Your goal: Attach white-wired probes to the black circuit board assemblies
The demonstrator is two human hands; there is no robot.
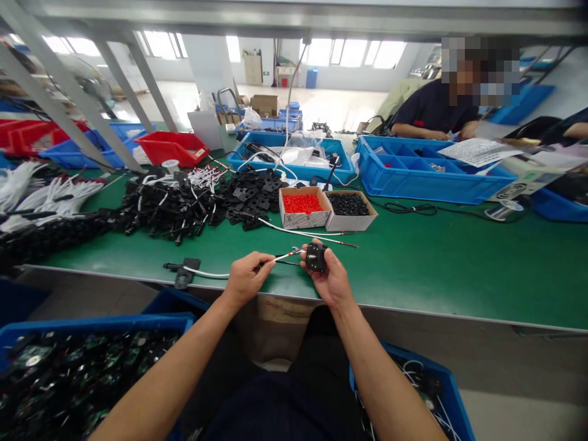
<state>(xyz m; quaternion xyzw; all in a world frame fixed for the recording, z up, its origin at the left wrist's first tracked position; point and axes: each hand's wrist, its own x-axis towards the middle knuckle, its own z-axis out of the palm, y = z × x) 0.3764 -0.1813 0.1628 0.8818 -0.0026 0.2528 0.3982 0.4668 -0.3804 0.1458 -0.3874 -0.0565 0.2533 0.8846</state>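
Observation:
My left hand [248, 278] pinches a white cable [209, 273] close to its end, which has a red mark and points right. The cable runs left to a black bracket [186, 274] at the table's front edge. My right hand [331, 275] is closed around a small black housing [315, 257], its inner side facing up. The cable's tip lies at the housing's left side; whether they touch is too small to tell. Behind my hands stand a box of red parts [303, 203] and a box of black parts [348, 204]. Two loose white wires [298, 232] lie in front of them.
Black brackets [250, 193] and cables are piled at the left. Blue bins [427, 177] and a red bin [172, 149] line the back. A person [436, 107] sits across the table. Below the edge are a filled blue crate [96, 321] and another crate [454, 392].

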